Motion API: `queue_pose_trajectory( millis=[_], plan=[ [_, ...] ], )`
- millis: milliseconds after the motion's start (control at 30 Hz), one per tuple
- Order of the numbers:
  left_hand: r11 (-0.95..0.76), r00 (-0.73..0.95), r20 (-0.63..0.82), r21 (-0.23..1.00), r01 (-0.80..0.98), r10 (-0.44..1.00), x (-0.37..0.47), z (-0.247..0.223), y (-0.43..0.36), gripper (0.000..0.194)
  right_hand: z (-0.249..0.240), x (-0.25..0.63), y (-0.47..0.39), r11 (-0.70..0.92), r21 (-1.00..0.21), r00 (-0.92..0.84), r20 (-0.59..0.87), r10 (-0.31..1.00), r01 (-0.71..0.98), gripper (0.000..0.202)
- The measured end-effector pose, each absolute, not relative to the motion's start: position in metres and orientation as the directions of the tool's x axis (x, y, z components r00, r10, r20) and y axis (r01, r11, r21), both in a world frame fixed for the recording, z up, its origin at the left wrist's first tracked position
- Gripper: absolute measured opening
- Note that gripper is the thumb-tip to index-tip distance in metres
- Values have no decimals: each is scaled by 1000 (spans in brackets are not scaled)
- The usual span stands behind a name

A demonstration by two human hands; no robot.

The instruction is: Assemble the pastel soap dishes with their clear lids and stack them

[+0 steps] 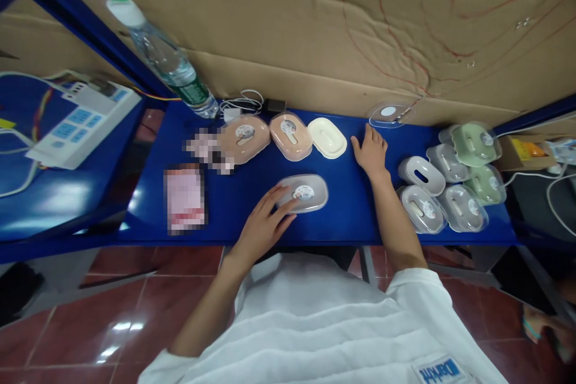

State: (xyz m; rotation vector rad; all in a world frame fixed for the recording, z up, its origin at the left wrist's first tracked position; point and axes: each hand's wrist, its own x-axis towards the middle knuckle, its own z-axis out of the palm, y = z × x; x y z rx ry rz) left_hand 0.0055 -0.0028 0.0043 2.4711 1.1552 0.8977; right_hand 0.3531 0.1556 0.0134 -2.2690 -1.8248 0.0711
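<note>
My left hand (pixel 265 219) spans the left end of a grey oval plastic box (pixel 310 193) with a clear lid and round label. Its fingers lie over the lid and far rim, the thumb along the near side. Palm down on the blue table, my right hand (pixel 372 151) has its fingers apart and nothing in them. Just left of it lies a cream oval lid or tray (pixel 327 138). Beyond that are two pinkish-beige boxes, one in the middle (pixel 291 137) and one farther left (pixel 246 139), both under clear covers.
Several grey boxes (pixel 463 208) and green boxes (pixel 477 143) are grouped and partly stacked at the right. A water bottle (pixel 175 72) stands back left near a white cable (pixel 243 102). A blurred pink packet (pixel 185 199) lies front left. Cardboard (pixel 270 30) walls the back.
</note>
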Motion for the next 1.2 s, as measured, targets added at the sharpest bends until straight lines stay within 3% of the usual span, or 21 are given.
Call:
queue_pose_trajectory(
  millis=[200, 333, 400, 633, 733, 800, 867, 933, 1000, 1100, 1200],
  plan=[
    [-597, 413, 447, 433, 676, 793, -7, 0, 0, 52, 17, 356, 130, -58, -254, 94, 133, 987, 966, 68],
    [-550, 368, 448, 397, 734, 815, -5, 2, 6, 49, 27, 330, 93, 280, -284, -257, 116, 960, 917, 61],
    [-513, 332, 444, 392, 764, 832, -8, 3, 8, 49, 29, 315, 68, 368, -287, -359, 86, 929, 884, 53],
    [-418, 211, 494, 357, 835, 844, -15, 3, -3, 57, 36, 314, -14, 364, -406, -363, 84, 928, 838, 29],
    [-565, 342, 533, 339, 752, 774, 8, 7, -19, 56, 48, 331, -24, 396, -454, -395, 104, 913, 798, 27],
    [-703, 551, 448, 325, 633, 704, 30, 11, -26, 51, 56, 350, -19, 321, -385, -287, 145, 947, 865, 32],
    [-759, 682, 335, 332, 560, 650, 46, 14, -27, 41, 60, 374, -8, 79, -242, -32, 192, 981, 967, 42],
    [-759, 709, 287, 359, 543, 644, 52, 14, -24, 32, 59, 398, 6, -248, -108, 265, 188, 946, 963, 55],
    [-748, 692, 303, 388, 539, 655, 45, 11, -21, 29, 53, 414, 21, -464, -21, 463, 119, 878, 886, 63],
    [-721, 641, 337, 409, 560, 689, 28, 5, -23, 34, 40, 409, 37, -465, -10, 465, 69, 883, 885, 64],
    [-658, 573, 325, 405, 635, 753, 16, 1, -30, 37, 34, 375, 38, -254, -83, 262, 114, 958, 964, 57]
  ],
)
